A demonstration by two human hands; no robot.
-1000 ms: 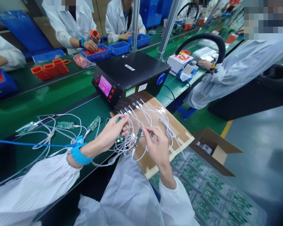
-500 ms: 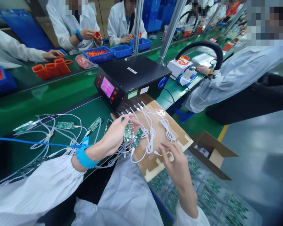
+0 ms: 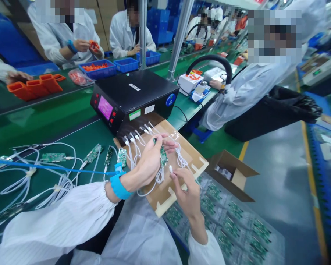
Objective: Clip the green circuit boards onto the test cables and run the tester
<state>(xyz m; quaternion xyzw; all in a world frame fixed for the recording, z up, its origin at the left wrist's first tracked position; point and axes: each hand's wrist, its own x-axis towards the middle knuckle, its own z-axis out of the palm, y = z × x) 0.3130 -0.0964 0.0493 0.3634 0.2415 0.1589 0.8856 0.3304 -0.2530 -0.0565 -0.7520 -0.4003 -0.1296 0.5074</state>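
Observation:
My left hand (image 3: 151, 158), with a blue wrist strap (image 3: 120, 184) on its wrist, grips a green circuit board (image 3: 163, 156) between thumb and fingers. Close by on the right, my right hand (image 3: 186, 184) pinches the white plug of a USB cable (image 3: 170, 169). The plug points toward the board's lower end; whether they touch I cannot tell. Both hands are above a cardboard sheet (image 3: 165, 198) crossed by coiled white cables (image 3: 181, 157). Left of my left hand, several more circuit boards (image 3: 121, 157) lie on the green bench among cables.
Behind the cardboard stands a black test box (image 3: 135, 92) with a lit pink screen and cables in its front. At lower right are trays of circuit boards (image 3: 234, 209) and an open carton (image 3: 231, 173). Co-workers sit across the belt near orange parts (image 3: 35, 86); another (image 3: 237, 88) is at right.
My right hand has closed on the white cable plug and moved beside the board. My left hand holds the board further right over the cardboard. The whole view has shifted.

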